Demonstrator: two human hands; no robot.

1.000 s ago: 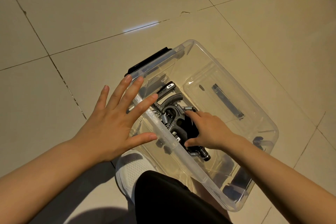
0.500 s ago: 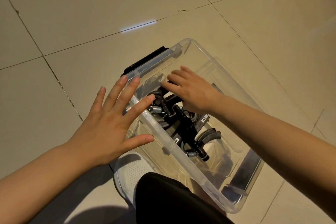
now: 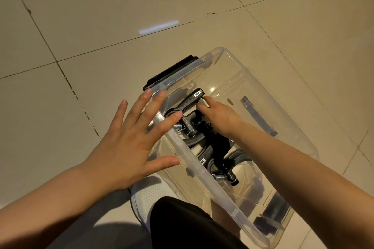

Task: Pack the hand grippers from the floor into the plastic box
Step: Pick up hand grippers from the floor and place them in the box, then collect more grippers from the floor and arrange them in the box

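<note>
Down at the near edge, a black trouser knee (image 3: 188, 226) and a white shoe (image 3: 150, 194) sit on the tiled floor (image 3: 101, 16), tucked right against the near long wall of the clear plastic box (image 3: 206, 170). Left hand (image 3: 129, 145) next: fingers spread wide and straight, palm down, holding nothing, its fingertips reaching over the box's near rim, though whether they actually touch the plastic is hard to call. Inside the box, the hand grippers (image 3: 204, 139) lie in a tangled black pile along the near-left side of the bottom, steel springs glinting at both ends of the heap. The right forearm comes in across the box from the right, and the right hand (image 3: 219, 115) is down among them, fingers stretched forward against the topmost gripper's handle, the one with the small counter window near its tip; the fingers look extended, pressing on it without wrapping around. Further on, the far half of the box bottom shows only a dark strip seen through the plastic. Beyond the far-left end wall, a black latch handle (image 3: 172, 70) sticks out over the floor.
</note>
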